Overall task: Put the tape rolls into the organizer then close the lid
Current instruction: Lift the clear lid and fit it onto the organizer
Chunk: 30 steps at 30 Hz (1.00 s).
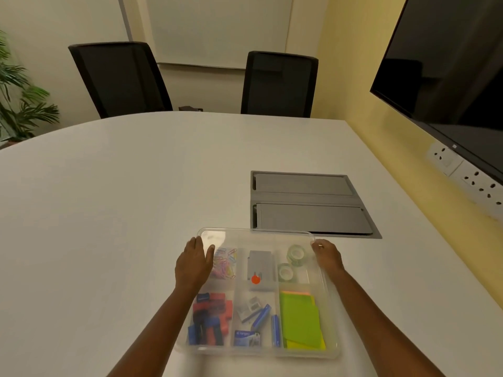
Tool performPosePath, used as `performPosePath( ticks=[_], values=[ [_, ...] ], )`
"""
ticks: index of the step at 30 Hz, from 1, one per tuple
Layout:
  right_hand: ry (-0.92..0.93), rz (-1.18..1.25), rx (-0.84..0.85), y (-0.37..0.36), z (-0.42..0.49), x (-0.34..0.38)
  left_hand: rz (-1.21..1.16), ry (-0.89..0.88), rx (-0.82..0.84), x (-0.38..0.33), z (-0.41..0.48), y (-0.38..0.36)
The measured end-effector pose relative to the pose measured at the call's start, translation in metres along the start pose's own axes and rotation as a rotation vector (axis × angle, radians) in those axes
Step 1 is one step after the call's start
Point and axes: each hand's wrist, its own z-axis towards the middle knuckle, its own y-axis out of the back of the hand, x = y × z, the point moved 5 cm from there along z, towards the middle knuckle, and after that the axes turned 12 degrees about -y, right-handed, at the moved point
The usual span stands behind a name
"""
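A clear plastic organizer (330, 346) lies on the white table in front of me. Its transparent lid (255, 235) lies over it. Two clear tape rolls (296, 254) (285, 272) lie in the far right compartment, seen through the lid. My left hand (193, 263) rests on the lid's far left corner, thumb on top. My right hand (326, 255) grips the lid's far right corner. Other compartments hold coloured paper clips, a grey sharpener with a red dot, red and blue erasers, staples boxes and green sticky notes.
A grey cable hatch (310, 204) is set into the table just beyond the organizer. Two black chairs (119, 77) (280, 83) stand at the far edge. A dark screen (449, 63) and wall sockets (468, 180) are on the right, a plant (19, 99) at left.
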Motion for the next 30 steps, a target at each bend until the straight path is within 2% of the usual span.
performPosePath(
  ticks=[7,13,19,25,30],
  values=[
    [-0.122,0.178,0.044,-0.012,0.036,-0.006,-0.06,-0.012,-0.121,0.006,0.012,-0.004],
    [-0.206,0.174,0.148,-0.012,0.042,-0.007,-0.105,-0.02,-0.17,0.007,0.01,-0.004],
    [-0.208,0.147,0.188,-0.013,0.047,-0.009,-0.294,0.108,-0.25,0.015,0.026,0.0],
    [-0.131,0.166,0.183,-0.021,0.047,-0.014,-0.739,0.343,-0.065,0.03,0.062,-0.018],
    [-0.072,0.192,0.183,-0.028,0.045,-0.015,-0.874,0.395,-0.023,0.036,0.069,-0.024]
  ],
)
